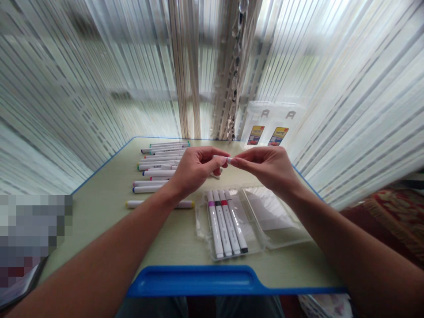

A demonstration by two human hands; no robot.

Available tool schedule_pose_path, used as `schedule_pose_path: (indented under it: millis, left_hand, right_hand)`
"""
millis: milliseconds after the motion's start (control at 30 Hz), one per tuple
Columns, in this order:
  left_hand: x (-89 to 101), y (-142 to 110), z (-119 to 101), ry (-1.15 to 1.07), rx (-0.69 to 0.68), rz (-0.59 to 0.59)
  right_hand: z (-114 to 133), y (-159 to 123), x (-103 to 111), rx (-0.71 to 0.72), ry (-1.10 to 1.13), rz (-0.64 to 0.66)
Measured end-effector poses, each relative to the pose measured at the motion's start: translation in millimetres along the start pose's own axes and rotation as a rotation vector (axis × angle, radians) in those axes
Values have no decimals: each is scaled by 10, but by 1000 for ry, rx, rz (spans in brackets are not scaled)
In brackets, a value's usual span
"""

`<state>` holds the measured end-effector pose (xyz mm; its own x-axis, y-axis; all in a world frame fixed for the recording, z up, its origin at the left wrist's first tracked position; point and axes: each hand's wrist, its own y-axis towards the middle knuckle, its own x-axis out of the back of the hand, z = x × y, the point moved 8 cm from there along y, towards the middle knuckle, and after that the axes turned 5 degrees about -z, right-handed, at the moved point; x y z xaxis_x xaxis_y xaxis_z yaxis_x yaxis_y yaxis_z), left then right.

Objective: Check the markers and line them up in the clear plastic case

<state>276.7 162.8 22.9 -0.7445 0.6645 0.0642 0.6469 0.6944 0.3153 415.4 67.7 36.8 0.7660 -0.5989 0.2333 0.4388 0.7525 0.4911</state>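
Observation:
A white marker pen (pixel 221 159) is held above the middle of the table, partly covered by fingers. My left hand (pixel 200 165) is closed around its body, while the thumb and fingers of my right hand (pixel 266 164) pinch its right end. Below my hands lies an opened clear plastic case (pixel 202 221). In its left half, several white markers (pixel 222 227) lie side by side, with purple, black and red bands showing. The other half of the case (pixel 281 240) is folded open to the right.
Several loose markers (pixel 150 183) with coloured ends lie in a loose column at left. One with yellow ends (pixel 134 204) lies nearest me. Two clear cases (pixel 255 115) with yellow labels stand at the back. The table (pixel 99 221) has a blue edge and front tray (pixel 195 280); string curtains (pixel 139 66) hang behind.

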Motion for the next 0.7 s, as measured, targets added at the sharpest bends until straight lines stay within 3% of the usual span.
schedule_pose_path:
  millis: [267, 700]
  left_hand:
    - [123, 61, 43, -225, 74, -79]
    - [211, 93, 40, -401, 110, -148]
  right_hand:
    - [-53, 16, -17, -130, 122, 26]
    - [-41, -36, -168, -284, 574, 160]
